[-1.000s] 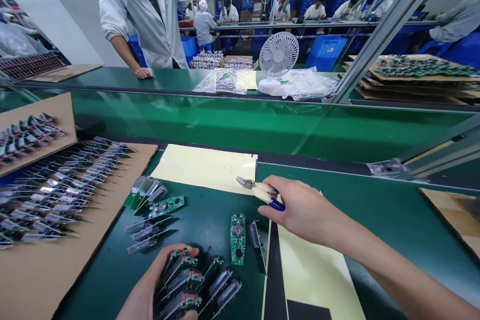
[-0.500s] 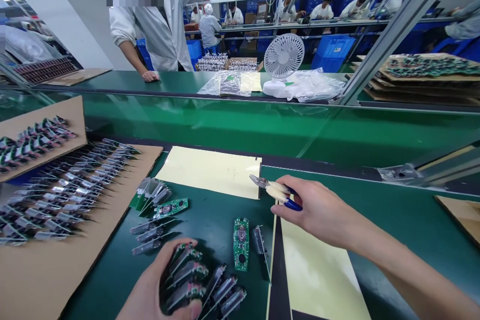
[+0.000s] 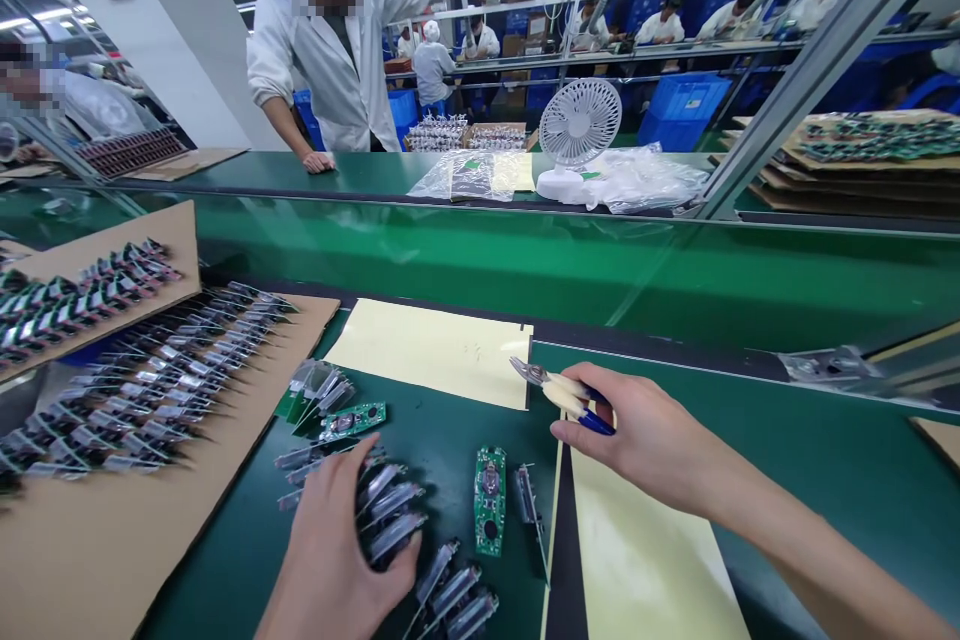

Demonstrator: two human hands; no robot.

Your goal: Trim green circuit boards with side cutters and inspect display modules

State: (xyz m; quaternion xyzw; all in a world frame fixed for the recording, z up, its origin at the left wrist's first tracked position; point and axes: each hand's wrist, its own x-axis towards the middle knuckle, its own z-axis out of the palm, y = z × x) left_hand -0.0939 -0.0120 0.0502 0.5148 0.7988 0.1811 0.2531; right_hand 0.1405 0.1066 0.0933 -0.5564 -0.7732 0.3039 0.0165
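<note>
Many boards are rowed on cardboard; loose boards are left. Cluster is cupped by half-curled left hand, cutters gripped by right hand.

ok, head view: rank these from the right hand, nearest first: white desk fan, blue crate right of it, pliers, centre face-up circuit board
1. Pliers: gripped in the right hand.
2. Face-up circuit board: to the hand's left.
3. White desk fan: on the far bench.
4. Blue crate: beyond that bench.
</note>
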